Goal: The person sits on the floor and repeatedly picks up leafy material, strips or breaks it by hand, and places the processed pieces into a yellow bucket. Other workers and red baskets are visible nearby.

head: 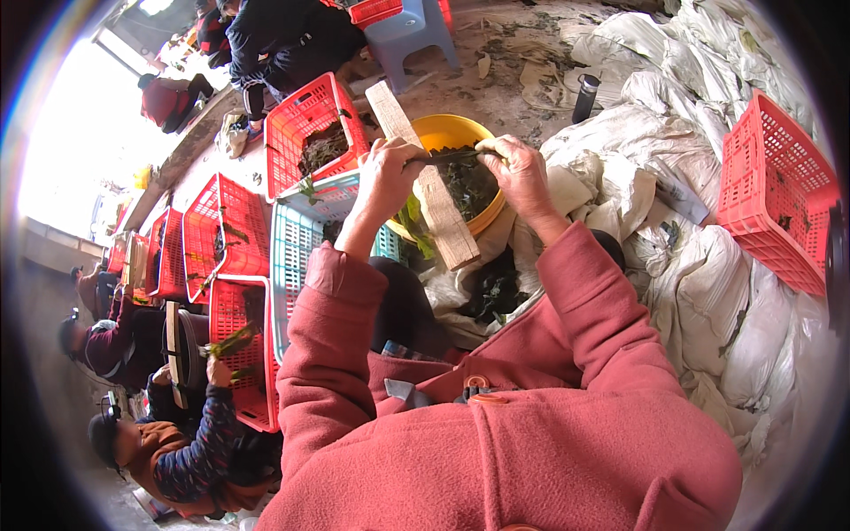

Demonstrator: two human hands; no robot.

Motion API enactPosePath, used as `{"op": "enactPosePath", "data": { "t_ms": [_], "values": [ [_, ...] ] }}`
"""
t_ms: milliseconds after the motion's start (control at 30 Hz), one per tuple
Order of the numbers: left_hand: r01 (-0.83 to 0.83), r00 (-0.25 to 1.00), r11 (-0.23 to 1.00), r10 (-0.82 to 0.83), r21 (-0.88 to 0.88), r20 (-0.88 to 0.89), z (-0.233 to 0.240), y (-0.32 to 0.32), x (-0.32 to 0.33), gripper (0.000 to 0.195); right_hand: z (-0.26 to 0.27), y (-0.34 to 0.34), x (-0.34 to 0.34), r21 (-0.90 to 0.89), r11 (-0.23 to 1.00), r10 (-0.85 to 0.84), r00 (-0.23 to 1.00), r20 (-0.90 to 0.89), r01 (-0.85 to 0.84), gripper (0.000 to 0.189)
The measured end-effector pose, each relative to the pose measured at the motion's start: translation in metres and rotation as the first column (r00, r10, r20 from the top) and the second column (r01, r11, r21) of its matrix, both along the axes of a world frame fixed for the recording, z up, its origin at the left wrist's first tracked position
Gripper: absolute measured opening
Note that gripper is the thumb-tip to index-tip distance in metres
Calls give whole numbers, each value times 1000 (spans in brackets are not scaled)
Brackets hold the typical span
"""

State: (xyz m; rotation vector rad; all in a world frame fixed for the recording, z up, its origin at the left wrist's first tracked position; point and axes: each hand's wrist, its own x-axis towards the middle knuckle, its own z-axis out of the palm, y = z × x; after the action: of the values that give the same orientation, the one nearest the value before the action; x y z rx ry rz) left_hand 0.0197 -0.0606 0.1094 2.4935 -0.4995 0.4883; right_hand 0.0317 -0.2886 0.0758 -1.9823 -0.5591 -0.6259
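A dark, narrow strip (455, 157) is stretched level between my two hands; whether it is leaf or tool I cannot tell. My left hand (392, 174) grips one end, above a wooden board (435, 199). The other end is pinched by my right hand (516, 169), over the right rim of a yellow tub (488, 222). The board lies slanting across the tub. Dark green leafy matter (465, 189) fills part of the tub. A brighter green leaf (415, 226) hangs at the board's left edge.
Left stand a light blue crate (292, 265) and several red crates (242, 226). White sacks (704, 312) and another red crate (773, 199) lie right. A black bottle (586, 98) and blue stool (415, 40) stand ahead. Several people sit left, one holding leaves (232, 342).
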Motion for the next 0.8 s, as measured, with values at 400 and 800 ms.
{"op": "enactPosePath", "data": {
  "t_ms": [400, 800],
  "values": [
    [-281, 919, 583, -65, -762, -389, -29, 1, 4, 22, -7, 17, -20, -225, 946, 272, 950, 152, -235, 12],
    [-251, 901, 489, -197, -835, -387, -29, -15, -20, 27, -5, 35, -5, 691, 710, 521, 759, -390, -133, 13]
  ]
}}
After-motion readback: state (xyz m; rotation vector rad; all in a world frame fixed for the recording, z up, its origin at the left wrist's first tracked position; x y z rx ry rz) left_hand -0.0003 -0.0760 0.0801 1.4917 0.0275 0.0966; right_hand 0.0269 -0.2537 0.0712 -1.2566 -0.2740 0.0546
